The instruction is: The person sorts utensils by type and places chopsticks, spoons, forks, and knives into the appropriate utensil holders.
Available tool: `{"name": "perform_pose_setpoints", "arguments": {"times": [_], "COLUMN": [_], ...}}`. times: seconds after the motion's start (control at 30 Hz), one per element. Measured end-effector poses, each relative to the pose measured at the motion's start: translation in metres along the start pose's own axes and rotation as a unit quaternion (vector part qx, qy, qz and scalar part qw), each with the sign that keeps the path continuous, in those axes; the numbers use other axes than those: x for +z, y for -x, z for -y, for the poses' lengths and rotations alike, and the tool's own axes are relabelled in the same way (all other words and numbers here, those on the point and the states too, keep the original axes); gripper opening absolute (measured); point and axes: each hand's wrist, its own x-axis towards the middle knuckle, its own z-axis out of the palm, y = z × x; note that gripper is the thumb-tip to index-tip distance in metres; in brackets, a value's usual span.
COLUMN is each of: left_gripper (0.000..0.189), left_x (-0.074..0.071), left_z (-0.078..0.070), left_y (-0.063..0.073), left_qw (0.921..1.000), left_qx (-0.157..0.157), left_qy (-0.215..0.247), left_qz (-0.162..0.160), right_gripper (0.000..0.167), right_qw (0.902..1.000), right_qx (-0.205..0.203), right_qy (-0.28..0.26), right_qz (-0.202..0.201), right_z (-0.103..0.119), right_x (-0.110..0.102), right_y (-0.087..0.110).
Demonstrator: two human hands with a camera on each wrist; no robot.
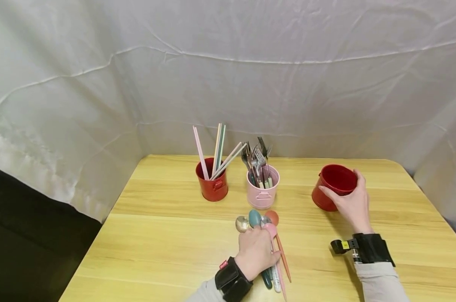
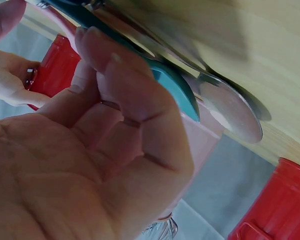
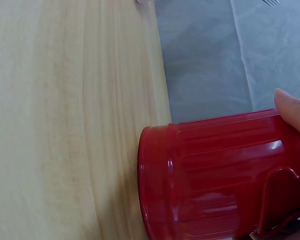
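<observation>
My left hand (image 1: 255,251) lies over a bunch of spoons on the table, fingers curled round their handles. Fanned out beyond the knuckles are the bowls of a metal spoon (image 1: 242,224), a teal spoon (image 1: 254,218), an orange spoon (image 1: 272,217) and a pink spoon (image 1: 270,229). In the left wrist view the curled fingers partly hide the teal spoon (image 2: 177,90). At the right, my right hand (image 1: 350,205) grips a small red bucket (image 1: 323,197) by its rim, with the thumb on the near side. No cutlery shows in its mouth.
Another red bucket (image 1: 215,192) holds several chopsticks (image 1: 221,147). Beside it a pink bucket (image 1: 262,197) is full of forks (image 1: 260,157), standing just behind the spoons. A grey cloth (image 1: 288,92) hangs behind the wooden table (image 1: 156,235).
</observation>
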Motion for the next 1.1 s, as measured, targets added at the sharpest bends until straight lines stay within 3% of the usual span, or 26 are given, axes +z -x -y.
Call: {"name": "perform_pose_setpoints", "arguments": {"times": [0.27, 0.7, 1.1], "left_gripper": [0.040, 0.041, 0.040], "left_x": [-0.0006, -0.0023, 0.0040], "left_z": [0.0015, 0.0036, 0.0061], "left_y": [-0.0010, -0.0025, -0.0055], "left_qw": [0.9993, 0.9991, 0.9982], "left_qx": [-0.018, -0.008, 0.011], "left_qy": [0.030, 0.038, 0.046], "left_qz": [0.008, 0.016, -0.037], "right_gripper": [0.104, 0.102, 0.104], "right_qw": [1.0000, 0.9998, 0.9998], "right_qx": [-0.005, -0.013, -0.013], "right_qy": [0.002, -0.002, 0.003], "right_qz": [0.006, 0.013, 0.013], "right_z": [0.0013, 0.0017, -0.0004], "right_x": [-0.0005, -0.0018, -0.0025], "right_y": [0.0005, 0.0010, -0.0002]}}
